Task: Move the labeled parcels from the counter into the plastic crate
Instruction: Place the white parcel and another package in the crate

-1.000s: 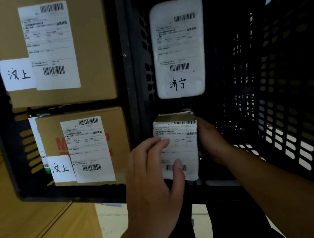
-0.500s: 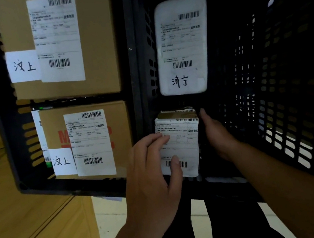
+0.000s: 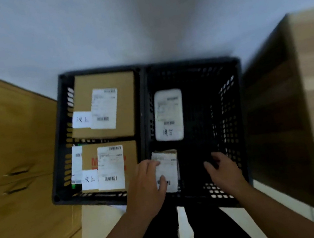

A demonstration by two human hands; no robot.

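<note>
Blur makes parcel labels (image 3: 104,109) unreadable (handwriting too); left hand (image 3: 147,184) partly covers small parcel (image 3: 168,167)

crate (image 3: 196,70): black, hole-patterned | far box (image 3: 102,80): brown (white barcoded label) | pouch (image 3: 166,100): white | cabinet (image 3: 10,143): yellow-brown wood
</note>
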